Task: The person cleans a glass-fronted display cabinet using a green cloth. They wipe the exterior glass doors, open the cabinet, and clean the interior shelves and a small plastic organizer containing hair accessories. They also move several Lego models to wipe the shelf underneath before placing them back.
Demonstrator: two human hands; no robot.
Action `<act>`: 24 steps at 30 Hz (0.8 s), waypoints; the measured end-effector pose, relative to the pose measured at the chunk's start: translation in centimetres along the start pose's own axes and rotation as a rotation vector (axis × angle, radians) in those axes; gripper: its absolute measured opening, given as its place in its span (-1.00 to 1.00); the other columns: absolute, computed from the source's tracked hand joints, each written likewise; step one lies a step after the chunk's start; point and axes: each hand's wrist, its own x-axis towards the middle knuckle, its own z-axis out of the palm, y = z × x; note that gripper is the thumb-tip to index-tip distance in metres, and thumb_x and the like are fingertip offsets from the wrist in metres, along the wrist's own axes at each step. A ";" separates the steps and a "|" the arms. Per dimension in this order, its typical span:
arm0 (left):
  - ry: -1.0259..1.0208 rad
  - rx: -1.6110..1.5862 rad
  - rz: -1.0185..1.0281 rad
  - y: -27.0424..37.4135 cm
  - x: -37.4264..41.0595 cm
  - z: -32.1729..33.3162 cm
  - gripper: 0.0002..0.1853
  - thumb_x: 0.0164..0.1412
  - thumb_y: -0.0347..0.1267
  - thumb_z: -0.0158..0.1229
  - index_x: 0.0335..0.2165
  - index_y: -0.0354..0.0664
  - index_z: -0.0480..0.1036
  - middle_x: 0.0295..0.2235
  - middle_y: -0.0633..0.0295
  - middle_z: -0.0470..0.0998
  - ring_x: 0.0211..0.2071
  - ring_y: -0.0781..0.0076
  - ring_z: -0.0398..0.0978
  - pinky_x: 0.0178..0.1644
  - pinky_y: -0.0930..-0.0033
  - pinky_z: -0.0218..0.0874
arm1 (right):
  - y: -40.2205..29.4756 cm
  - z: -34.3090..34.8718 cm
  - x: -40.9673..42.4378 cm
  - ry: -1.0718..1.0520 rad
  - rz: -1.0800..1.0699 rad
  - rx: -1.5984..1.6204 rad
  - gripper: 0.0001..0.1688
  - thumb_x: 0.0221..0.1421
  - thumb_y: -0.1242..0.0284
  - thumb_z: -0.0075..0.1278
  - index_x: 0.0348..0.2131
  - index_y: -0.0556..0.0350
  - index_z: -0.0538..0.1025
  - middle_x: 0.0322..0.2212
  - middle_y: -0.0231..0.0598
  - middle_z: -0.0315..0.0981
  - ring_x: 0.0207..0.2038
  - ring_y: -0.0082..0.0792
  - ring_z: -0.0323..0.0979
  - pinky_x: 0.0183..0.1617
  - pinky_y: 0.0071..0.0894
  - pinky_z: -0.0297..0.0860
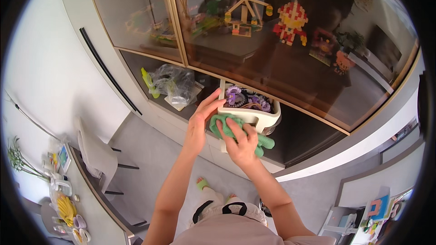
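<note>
A white plastic storage bin [269,117] stands on the open shelf below the glass-fronted cabinet. Purple hair ties [234,96] and other small accessories fill it. With its fingers extended, my left hand [201,119] rests against the bin's left side and front corner. My right hand [241,139] presses a green cloth [224,124] against the bin's front face; part of the cloth hangs out to the right of the hand. The bin's lower front is partly covered by the cloth and hand.
Left of the bin lie a clear plastic bag [175,85] and a yellow-green object [150,82]. Behind glass stand a toy Ferris wheel [244,3] and a red-and-yellow brick model [292,22]. A chair [97,149] and a table [98,207] with bananas [66,209] are at left.
</note>
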 end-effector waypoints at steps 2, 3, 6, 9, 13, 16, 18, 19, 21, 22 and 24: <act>0.013 -0.001 0.009 -0.1 0.0 0.3 -0.23 0.45 0.10 -0.36 0.08 -0.41 0.42 0.29 -0.01 0.18 0.25 0.09 0.24 0.30 0.09 0.11 | -0.7 0.2 -3.2 -0.129 -0.022 0.032 -0.67 -0.24 0.50 0.17 -0.33 -0.09 0.67 0.05 -0.44 0.40 -0.14 -0.23 0.27 -0.22 -0.38 0.30; 0.019 0.001 0.019 -0.1 0.2 0.4 -0.25 0.46 0.09 -0.34 0.07 -0.41 0.42 0.29 -0.01 0.18 0.25 0.10 0.24 0.30 0.09 0.11 | -1.0 0.3 -4.9 -0.189 -0.037 0.047 -0.70 -0.24 0.47 0.18 -0.35 -0.05 0.65 0.05 -0.43 0.41 -0.13 -0.22 0.29 -0.25 -0.38 0.30; 0.017 -0.006 0.043 0.0 0.3 0.7 -0.31 0.48 0.01 -0.31 0.07 -0.42 0.42 0.28 -0.02 0.20 0.25 0.10 0.25 0.31 0.08 0.10 | -2.3 0.3 -8.7 -0.377 0.002 0.081 -0.72 -0.21 0.45 0.13 -0.36 -0.04 0.63 0.06 -0.45 0.42 -0.16 -0.23 0.34 -0.25 -0.40 0.41; 0.040 0.007 0.045 0.2 0.2 0.7 -0.33 0.49 -0.01 -0.31 0.06 -0.42 0.43 0.27 -0.03 0.21 0.24 0.10 0.26 0.30 0.11 0.11 | -2.8 -0.3 -8.2 -0.402 0.037 0.097 -0.64 -0.23 0.43 0.09 -0.29 -0.06 0.64 0.07 -0.48 0.42 -0.17 -0.26 0.36 -0.26 -0.42 0.46; 0.033 0.133 0.105 0.1 0.0 0.2 -0.37 0.49 -0.05 -0.30 0.05 -0.40 0.44 0.26 -0.02 0.23 0.22 0.12 0.29 0.27 0.17 0.14 | -1.3 -0.9 -0.4 -0.086 0.004 0.035 -0.65 -0.25 0.46 0.11 -0.33 -0.09 0.67 0.08 -0.48 0.42 -0.16 -0.25 0.33 -0.23 -0.38 0.37; 0.063 0.046 0.069 0.0 0.0 0.7 -0.44 0.50 -0.12 -0.25 0.05 -0.38 0.45 0.25 -0.02 0.25 0.19 0.15 0.32 0.25 0.20 0.16 | -0.5 -0.7 -0.5 -0.162 -0.053 0.038 -0.72 -0.26 0.49 0.22 -0.38 -0.06 0.66 0.03 -0.50 0.45 -0.18 -0.22 0.30 -0.24 -0.37 0.38; 0.067 0.009 0.067 -0.4 0.0 0.7 -0.46 0.50 -0.14 -0.24 0.05 -0.38 0.45 0.25 -0.02 0.26 0.18 0.16 0.33 0.25 0.20 0.15 | -0.7 0.3 -4.8 -0.208 -0.119 0.049 -0.76 -0.26 0.47 0.23 -0.41 -0.01 0.64 0.04 -0.47 0.46 -0.18 -0.18 0.30 -0.24 -0.33 0.39; 0.055 0.031 0.060 -0.4 0.1 0.7 -0.43 0.49 -0.09 -0.26 0.06 -0.37 0.43 0.26 -0.01 0.23 0.20 0.15 0.30 0.26 0.16 0.14 | -0.8 0.9 -6.8 -0.221 -0.115 0.043 -0.79 -0.24 0.46 0.22 -0.43 0.00 0.63 0.03 -0.46 0.46 -0.18 -0.20 0.31 -0.26 -0.34 0.36; 0.029 0.077 0.036 -0.4 0.0 0.6 -0.35 0.48 0.00 -0.31 0.10 -0.36 0.40 0.29 0.01 0.19 0.26 0.14 0.24 0.30 0.08 0.10 | -1.2 1.7 -10.5 -0.252 -0.100 0.036 -0.85 -0.20 0.44 0.20 -0.47 0.03 0.62 0.02 -0.44 0.47 -0.17 -0.23 0.33 -0.31 -0.35 0.31; 0.027 0.063 0.047 -0.5 0.0 0.6 -0.38 0.49 -0.03 -0.29 0.09 -0.35 0.40 0.29 0.01 0.19 0.26 0.14 0.23 0.29 0.09 0.10 | -1.4 1.9 -11.6 -0.293 -0.104 0.026 -0.88 -0.19 0.45 0.18 -0.50 0.03 0.60 0.00 -0.44 0.46 -0.20 -0.23 0.34 -0.31 -0.34 0.34; 0.053 0.107 0.051 -1.0 0.1 0.7 -0.40 0.49 -0.06 -0.27 0.09 -0.35 0.41 0.29 0.02 0.20 0.27 0.15 0.22 0.30 0.12 0.09 | -1.8 2.7 -14.2 -0.394 -0.091 0.051 -0.88 -0.18 0.44 0.18 -0.51 0.04 0.58 -0.01 -0.45 0.46 -0.21 -0.24 0.35 -0.32 -0.35 0.37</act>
